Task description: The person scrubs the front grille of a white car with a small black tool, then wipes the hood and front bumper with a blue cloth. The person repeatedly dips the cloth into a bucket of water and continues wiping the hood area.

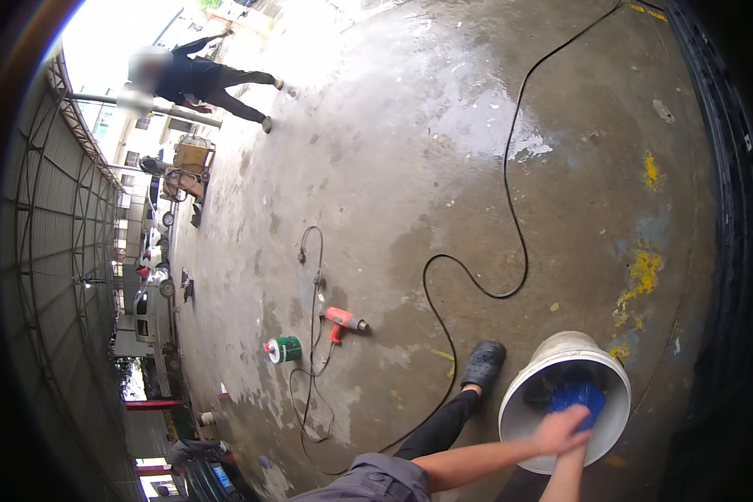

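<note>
A white bucket (510, 393) stands at the lower right, its mouth toward me. Over that mouth my left hand (558, 431) reaches across my right wrist, fingers closed at the near edge of a crumpled blue cloth-like thing (576, 400). My right hand (570, 456) comes up from the lower edge; only its wrist and forearm show. Its fingers are hidden behind my left hand and the blue thing. Whether the blue thing is a cloth or a glove I cannot tell. The bucket's inside is dark.
Left of the bucket is my foot in a dark clog (484, 364). A black hose (510, 188) winds over the wet concrete floor. A red heat gun (341, 320) with a cord lies beside a green can (287, 350). Far left, a person (201, 79) walks near carts and parked vehicles.
</note>
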`<state>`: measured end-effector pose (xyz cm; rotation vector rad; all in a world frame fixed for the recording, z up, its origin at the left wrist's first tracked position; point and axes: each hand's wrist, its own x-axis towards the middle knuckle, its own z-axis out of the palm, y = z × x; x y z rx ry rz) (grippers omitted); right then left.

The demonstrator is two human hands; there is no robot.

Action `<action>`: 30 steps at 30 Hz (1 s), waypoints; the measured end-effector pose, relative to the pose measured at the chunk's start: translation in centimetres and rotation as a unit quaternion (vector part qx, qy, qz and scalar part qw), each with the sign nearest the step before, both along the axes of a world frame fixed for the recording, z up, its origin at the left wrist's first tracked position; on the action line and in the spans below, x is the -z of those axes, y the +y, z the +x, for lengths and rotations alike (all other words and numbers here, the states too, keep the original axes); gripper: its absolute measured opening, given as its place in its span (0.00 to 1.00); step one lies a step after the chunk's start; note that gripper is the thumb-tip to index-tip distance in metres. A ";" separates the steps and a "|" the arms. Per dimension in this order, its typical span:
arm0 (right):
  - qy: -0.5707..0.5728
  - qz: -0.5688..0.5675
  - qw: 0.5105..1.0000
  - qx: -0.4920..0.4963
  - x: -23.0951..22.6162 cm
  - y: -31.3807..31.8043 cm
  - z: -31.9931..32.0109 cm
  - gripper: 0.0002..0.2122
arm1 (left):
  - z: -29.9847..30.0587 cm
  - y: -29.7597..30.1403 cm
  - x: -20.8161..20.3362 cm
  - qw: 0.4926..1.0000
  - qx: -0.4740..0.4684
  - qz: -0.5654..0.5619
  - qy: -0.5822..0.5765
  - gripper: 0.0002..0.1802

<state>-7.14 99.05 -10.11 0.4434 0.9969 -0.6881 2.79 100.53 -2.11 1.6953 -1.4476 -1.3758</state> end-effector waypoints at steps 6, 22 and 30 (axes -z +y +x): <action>0.225 -0.106 0.967 -0.055 -1.9 1.4 -2.2 0.17 | 4.5 -3.7 8.7 0.979 -0.106 -0.009 -0.172 0.20; 0.477 -0.567 0.527 -0.416 -21.4 -2.3 -3.3 0.12 | 4.5 -1.7 -12.7 0.995 0.037 -0.079 0.047 0.14; 0.459 -0.597 0.515 -0.409 -28.7 -1.3 -4.7 0.16 | 7.2 -3.7 -19.6 0.983 0.104 -0.061 0.142 0.14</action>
